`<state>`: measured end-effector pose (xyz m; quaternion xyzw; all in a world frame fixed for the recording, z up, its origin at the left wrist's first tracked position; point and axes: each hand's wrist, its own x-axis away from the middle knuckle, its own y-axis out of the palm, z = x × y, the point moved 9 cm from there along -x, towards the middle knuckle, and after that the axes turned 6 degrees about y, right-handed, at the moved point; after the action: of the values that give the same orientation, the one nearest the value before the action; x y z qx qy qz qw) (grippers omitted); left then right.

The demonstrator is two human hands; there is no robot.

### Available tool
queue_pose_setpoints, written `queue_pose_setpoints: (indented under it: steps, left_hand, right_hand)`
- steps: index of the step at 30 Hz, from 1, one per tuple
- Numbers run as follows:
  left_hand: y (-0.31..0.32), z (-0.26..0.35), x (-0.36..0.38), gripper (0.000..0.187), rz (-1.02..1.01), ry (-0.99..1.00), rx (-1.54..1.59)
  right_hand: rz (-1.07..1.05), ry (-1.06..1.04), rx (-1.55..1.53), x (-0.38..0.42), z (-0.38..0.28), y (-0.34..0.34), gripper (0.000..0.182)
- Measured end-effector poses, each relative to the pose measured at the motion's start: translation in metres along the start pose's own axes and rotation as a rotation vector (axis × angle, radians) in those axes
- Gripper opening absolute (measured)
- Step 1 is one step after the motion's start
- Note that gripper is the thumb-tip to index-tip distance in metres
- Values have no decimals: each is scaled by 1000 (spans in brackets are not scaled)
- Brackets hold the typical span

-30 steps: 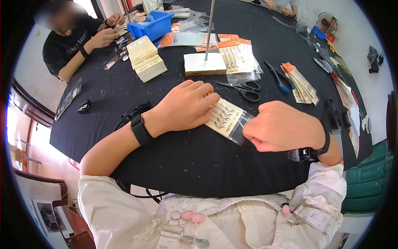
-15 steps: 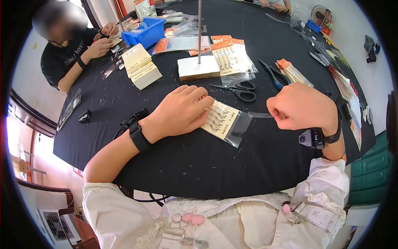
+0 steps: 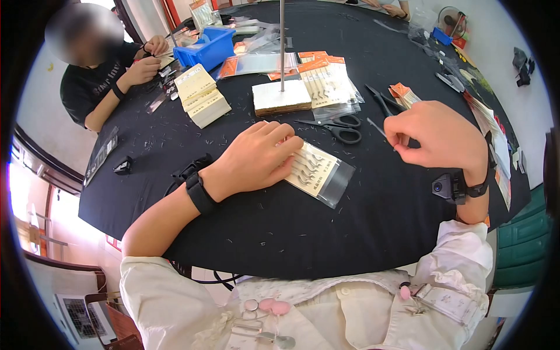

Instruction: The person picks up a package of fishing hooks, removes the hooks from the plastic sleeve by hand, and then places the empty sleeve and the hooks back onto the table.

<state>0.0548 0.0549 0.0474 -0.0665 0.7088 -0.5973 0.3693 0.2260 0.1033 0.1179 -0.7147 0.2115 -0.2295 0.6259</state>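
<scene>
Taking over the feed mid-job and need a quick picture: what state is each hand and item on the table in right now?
left hand: flat, pressing on the packet
packet: lying flat in its clear sleeve, flap end free
right hand: raised, pinching a thin strip
thin strip: off the packet, held in the air
scissors: closed, lying flat
pliers: lying flat, untouched
blue bin: upright

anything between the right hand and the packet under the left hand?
Nothing visible. The right hand is raised to the right of the packet, pinching a thin strip. Bare black table lies between them. The left hand covers only the packet's left end.
</scene>
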Motion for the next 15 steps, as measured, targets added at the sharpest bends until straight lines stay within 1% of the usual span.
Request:
queue_pose_setpoints:
  steps: [1, 3, 4, 5, 8, 9, 11, 12, 15]
  left_hand:
    - [0, 0, 0, 20, 0, 2, 6]
    - [1, -1, -2, 21, -2, 4, -5]
    - [1, 0, -3, 21, 15, 16, -5]
    - [-1, 0, -3, 21, 29, 22, -16]
    - [0, 0, -1, 20, 31, 19, -3]
    - [0, 1, -1, 21, 38, 24, -6]
    - [4, 1, -1, 20, 24, 20, -34]
    - [3, 0, -1, 20, 27, 26, -35]
    - [3, 0, -1, 19, 13, 12, -30]
  right_hand:
    - [11, -2, -2, 1, 1, -3, 4]
    - [89, -73, 15, 5, -2, -15, 6]
    - [65, -55, -57, 5, 1, -18, 5]
    - [85, -80, -58, 7, 0, -25, 5]
    - [199, -27, 28, 8, 6, -38, 7]
    - [219, -54, 13, 8, 9, -35, 7]
    - [262, 47, 55, 7, 27, -34, 11]
    - [222, 99, 59, 7, 29, -33, 15]
    - [206, 78, 99, 9, 36, -26, 20]
